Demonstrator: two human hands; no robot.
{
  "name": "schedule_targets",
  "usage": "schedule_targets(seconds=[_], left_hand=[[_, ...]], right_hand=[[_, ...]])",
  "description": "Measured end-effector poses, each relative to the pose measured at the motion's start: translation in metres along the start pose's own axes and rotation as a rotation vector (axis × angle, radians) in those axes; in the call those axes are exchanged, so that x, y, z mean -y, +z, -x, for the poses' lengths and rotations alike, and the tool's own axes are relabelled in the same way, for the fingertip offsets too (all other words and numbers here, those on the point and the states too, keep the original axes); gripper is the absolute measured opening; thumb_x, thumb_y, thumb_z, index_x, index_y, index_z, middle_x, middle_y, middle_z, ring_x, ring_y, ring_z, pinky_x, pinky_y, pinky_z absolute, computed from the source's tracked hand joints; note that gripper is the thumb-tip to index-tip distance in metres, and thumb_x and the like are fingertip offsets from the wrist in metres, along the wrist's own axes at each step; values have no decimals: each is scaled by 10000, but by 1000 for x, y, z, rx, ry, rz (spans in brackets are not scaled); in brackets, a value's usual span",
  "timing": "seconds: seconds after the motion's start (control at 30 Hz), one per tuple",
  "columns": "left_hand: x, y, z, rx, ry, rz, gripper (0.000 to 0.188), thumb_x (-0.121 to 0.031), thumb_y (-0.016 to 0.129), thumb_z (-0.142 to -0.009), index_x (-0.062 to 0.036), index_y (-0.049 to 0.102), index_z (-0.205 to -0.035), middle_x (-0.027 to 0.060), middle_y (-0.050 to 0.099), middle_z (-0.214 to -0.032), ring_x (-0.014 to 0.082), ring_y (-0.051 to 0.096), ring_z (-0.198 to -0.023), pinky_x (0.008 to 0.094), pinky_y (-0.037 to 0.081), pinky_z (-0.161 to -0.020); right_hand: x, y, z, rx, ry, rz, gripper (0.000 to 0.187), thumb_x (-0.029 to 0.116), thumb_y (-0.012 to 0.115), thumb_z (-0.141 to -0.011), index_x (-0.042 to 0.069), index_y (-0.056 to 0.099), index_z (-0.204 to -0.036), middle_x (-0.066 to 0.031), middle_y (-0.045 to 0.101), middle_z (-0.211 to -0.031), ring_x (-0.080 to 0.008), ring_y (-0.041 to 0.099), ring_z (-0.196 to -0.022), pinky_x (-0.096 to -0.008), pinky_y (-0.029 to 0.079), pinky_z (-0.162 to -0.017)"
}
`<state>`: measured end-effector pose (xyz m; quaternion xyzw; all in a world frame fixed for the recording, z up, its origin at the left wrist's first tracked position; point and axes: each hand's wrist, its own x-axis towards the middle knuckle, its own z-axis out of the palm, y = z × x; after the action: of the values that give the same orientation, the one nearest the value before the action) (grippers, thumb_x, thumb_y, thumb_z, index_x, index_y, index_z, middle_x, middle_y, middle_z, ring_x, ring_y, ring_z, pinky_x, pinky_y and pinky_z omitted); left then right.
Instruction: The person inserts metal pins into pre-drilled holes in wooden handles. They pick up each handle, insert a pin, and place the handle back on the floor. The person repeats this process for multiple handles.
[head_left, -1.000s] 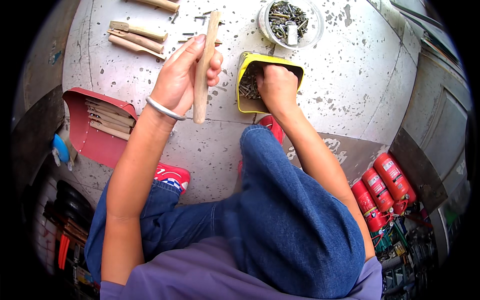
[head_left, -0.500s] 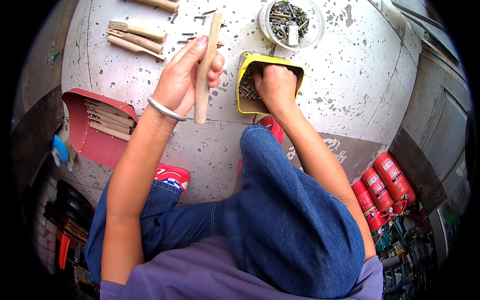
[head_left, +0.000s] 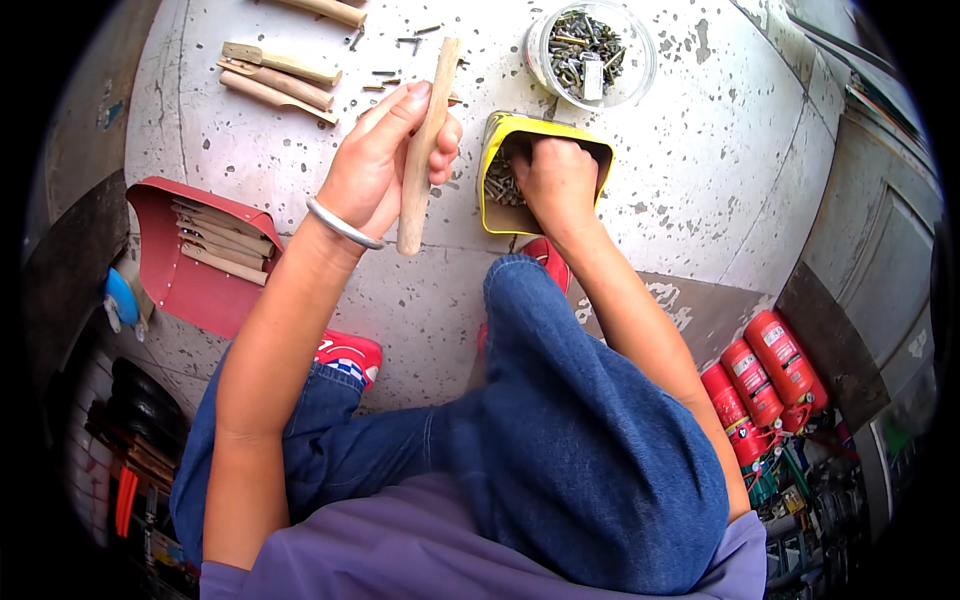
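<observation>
My left hand, a metal bangle on its wrist, is closed around a pale wooden handle. The round stick stands nearly upright between thumb and fingers, both ends free. To its right, my right hand reaches down into a square yellow-rimmed tin. Small metal pieces, which look like screws, lie in the tin beside my fingers. Those fingertips are hidden inside, so I cannot see if they grip anything.
A clear round tub of screws stands beyond the tin. Several wooden handles and loose screws lie at the far left. Nearer, a red bin holds more wooden pieces. Red extinguishers are at the right.
My left hand and the wooden handle have shifted slightly right in the picture, as the whole view has shifted a little. My right hand stays in the tin.
</observation>
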<state>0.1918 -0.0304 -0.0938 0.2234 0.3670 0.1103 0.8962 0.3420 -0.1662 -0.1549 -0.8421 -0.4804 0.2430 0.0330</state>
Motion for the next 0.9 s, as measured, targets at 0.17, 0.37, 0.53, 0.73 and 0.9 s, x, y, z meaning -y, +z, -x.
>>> schedule_targets(seconds=[0.17, 0.37, 0.53, 0.73, 0.9], left_hand=[[4, 2, 1, 6, -24, 3, 304, -316, 389, -994, -37, 485, -1069, 28, 475, -749, 100, 420, -643, 234, 385, -594], [7, 3, 1, -13, -45, -11, 312, -319, 393, -992, -32, 484, -1073, 30, 478, -742, 98, 426, -630, 240, 397, -592], [12, 8, 2, 12, -69, -2, 318, -324, 389, -993, -31, 479, -1077, 27, 473, -737, 96, 421, -630, 238, 396, -590], [14, 10, 4, 63, -81, 135, 315, -322, 391, -991, -34, 478, -1083, 22, 467, -739, 96, 417, -643, 233, 388, -584], [14, 9, 4, 47, -85, 129, 310, -320, 393, -990, -37, 481, -1084, 23, 467, -741, 97, 421, -645, 233, 390, -585]], right_hand=[[-2, 2, -1, 5, -57, 51, 175, 195, 675, -735, 23, 659, -712, -169, 621, -652, -337, 626, -592, -426, 511, -575], [-1, -2, 0, 37, -70, 113, 155, 193, 672, -729, 43, 659, -693, -149, 627, -651, -308, 631, -583, -398, 516, -566], [2, 0, -2, 95, -92, 147, 148, 200, 667, -729, 56, 662, -699, -141, 627, -646, -302, 629, -570, -391, 519, -557], [-5, 1, 1, 41, -123, 158, 146, 199, 654, -747, 60, 666, -703, -129, 621, -616, -293, 628, -551, -380, 513, -542], [-5, -2, 1, 87, -129, 213, 154, 204, 650, -762, 64, 665, -698, -124, 621, -613, -285, 630, -554, -380, 509, -534]])
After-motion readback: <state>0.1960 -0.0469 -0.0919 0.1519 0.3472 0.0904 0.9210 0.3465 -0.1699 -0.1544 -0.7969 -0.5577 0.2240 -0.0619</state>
